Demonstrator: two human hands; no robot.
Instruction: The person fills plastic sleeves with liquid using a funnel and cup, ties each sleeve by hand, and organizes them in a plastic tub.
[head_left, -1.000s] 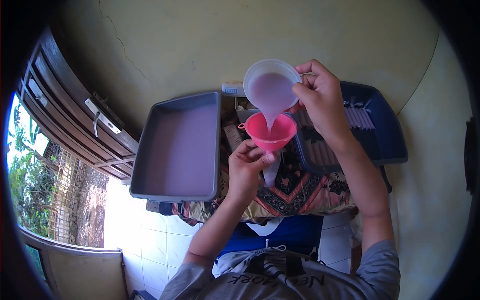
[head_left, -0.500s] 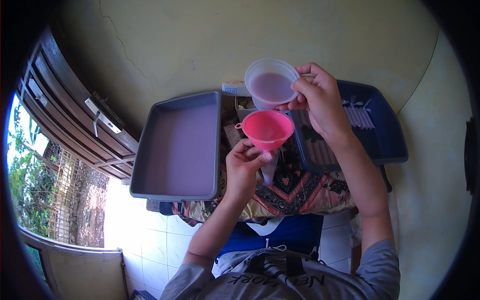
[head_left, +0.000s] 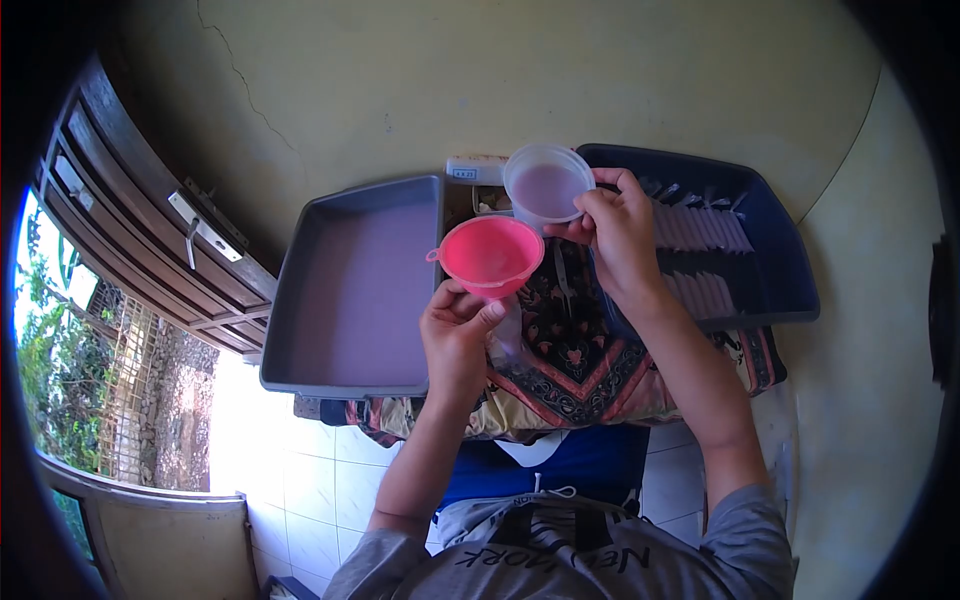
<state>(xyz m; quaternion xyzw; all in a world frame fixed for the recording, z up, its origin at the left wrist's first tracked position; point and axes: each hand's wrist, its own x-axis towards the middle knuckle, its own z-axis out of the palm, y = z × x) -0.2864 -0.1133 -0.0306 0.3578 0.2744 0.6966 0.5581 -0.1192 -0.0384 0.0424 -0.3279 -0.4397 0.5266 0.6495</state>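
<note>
My left hand (head_left: 455,335) is closed around the neck of a pink funnel (head_left: 491,250), whose wide mouth faces up. Below the fingers hangs a thin clear plastic bag (head_left: 510,340) on the spout, partly hidden by the hand. Up and to the right, my right hand (head_left: 622,230) grips a translucent plastic cup (head_left: 515,200) by its side. Pale purple liquid (head_left: 549,190) shows inside that cup, which is apart from the funnel and slightly tilted.
A grey tub (head_left: 436,290) of purple liquid stands at left. At right, a dark blue tub (head_left: 785,270) holds rows of filled slim bags (head_left: 700,228). A patterned cloth (head_left: 575,385) covers the table. Behind are a white box (head_left: 476,168) and the wall; an open door (head_left: 150,220) is at left.
The funnel and left hand have moved left and slightly down. The cup has shifted right and a little lower, now farther to the funnel's right. Both hands keep their hold.
</note>
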